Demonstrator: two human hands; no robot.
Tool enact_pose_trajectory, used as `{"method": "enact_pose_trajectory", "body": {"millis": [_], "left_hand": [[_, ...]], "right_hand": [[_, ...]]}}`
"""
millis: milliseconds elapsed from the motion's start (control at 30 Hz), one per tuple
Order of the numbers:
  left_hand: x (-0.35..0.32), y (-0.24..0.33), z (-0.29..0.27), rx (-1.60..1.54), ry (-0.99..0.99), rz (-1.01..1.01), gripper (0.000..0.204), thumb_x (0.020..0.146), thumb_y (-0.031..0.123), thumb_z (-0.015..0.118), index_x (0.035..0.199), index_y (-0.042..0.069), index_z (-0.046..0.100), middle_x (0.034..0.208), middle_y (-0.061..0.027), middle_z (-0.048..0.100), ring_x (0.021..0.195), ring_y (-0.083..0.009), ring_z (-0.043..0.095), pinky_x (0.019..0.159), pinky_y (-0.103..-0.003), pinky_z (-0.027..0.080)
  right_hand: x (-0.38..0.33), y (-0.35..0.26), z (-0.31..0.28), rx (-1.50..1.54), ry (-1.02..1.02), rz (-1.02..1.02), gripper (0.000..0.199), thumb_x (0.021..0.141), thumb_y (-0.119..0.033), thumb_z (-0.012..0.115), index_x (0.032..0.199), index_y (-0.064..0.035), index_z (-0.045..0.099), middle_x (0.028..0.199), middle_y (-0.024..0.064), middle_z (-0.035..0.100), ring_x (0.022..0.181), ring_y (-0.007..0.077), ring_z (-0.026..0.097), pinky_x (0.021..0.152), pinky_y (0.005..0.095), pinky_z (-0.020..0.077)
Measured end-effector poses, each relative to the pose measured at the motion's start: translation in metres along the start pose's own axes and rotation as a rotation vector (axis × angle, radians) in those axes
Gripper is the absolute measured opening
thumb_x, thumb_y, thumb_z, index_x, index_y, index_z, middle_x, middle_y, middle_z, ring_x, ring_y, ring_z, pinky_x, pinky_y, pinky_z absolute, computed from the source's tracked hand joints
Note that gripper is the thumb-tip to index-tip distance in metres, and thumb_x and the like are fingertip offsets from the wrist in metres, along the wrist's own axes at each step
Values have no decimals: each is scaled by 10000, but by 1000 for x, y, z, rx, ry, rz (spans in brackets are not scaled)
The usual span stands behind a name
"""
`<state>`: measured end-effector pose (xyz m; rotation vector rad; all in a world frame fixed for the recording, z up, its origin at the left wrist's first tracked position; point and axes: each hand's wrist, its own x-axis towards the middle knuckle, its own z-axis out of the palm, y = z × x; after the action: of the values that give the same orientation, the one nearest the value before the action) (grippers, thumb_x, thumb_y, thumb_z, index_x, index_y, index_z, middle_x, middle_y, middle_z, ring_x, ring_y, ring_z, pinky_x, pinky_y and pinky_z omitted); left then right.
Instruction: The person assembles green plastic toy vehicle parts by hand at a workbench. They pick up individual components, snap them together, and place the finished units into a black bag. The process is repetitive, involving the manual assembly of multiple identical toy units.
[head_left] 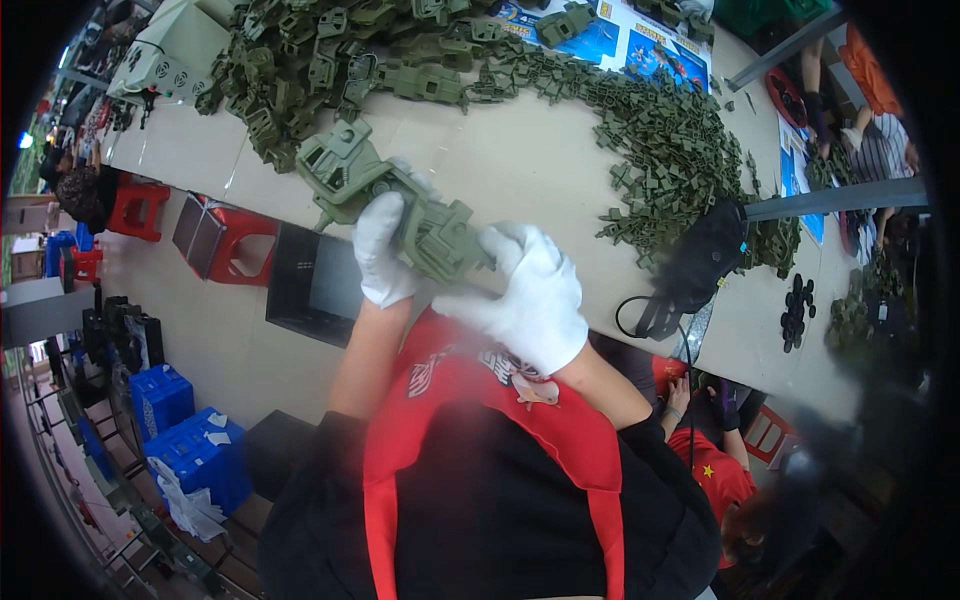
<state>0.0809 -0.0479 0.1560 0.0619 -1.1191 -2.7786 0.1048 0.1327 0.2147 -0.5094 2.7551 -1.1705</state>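
A green toy vehicle [400,195] is gripped by both gloved hands, left [382,252] and right [532,292], mid-assembly; loose parts [660,130] at two o'clock would be needed next.

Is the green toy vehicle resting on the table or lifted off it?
Lifted: both gloved hands, left and right, hold the toy up near the table edge.

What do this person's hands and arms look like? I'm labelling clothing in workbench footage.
Both the left hand and the right hand wear plain white fabric gloves that end at the wrist. The forearms are bare below the gloves. Black sleeves start near the elbows, and a red apron with wide straps and a small printed emblem lies over the black top.
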Motion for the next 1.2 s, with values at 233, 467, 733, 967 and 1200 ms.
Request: {"method": "enact_pose_trajectory", "body": {"millis": [233, 467, 733, 967, 1200], "left_hand": [[-20, -20, 13, -9, 104, -91, 490, 925, 254, 559, 1331, 1, 456, 1261, -120, 559, 1111, -227, 549, 986, -383, 438], [-38, 60, 56, 1609, -335, 88, 443, 699, 234, 807, 1057, 14, 669, 939, -149, 676, 876, -283, 671, 777, -337, 528], [-43, 14, 39, 1261, -481, -625, 839, 563, 388, 855, 1230, -28, 560, 1220, -161, 583, 1131, -283, 568, 993, -342, 434], [-49, 6, 63, 1263, -393, -663, 774, 552, 344, 854, 1181, -31, 605, 1113, -146, 622, 1058, -272, 591, 935, -324, 458], [-58, -7, 58, 1347, -317, -570, 688, 571, 445, 795, 1120, 50, 672, 1019, -144, 614, 994, -318, 607, 893, -382, 485]], "right_hand": [[23, 32, 2, 994, -177, 211, 737, 718, -135, 824, 1342, 55, 481, 1256, 120, 593, 1184, 167, 527, 997, 316, 438], [17, 62, -40, -5, -160, -82, 633, 568, -286, 843, 1157, -123, 675, 947, 126, 666, 882, 312, 632, 823, 367, 501], [1, 76, -37, 682, -430, 26, 663, 497, -85, 915, 1103, -9, 657, 1108, 86, 668, 1052, 188, 609, 959, 321, 447], [-15, 84, -29, 758, -357, -10, 581, 595, 23, 840, 1138, -20, 639, 1136, 92, 647, 1045, 182, 596, 936, 319, 469], [-23, 87, -17, 953, -317, 189, 632, 696, 100, 744, 1295, 13, 560, 1214, 113, 625, 1035, 156, 600, 855, 291, 527]]}}
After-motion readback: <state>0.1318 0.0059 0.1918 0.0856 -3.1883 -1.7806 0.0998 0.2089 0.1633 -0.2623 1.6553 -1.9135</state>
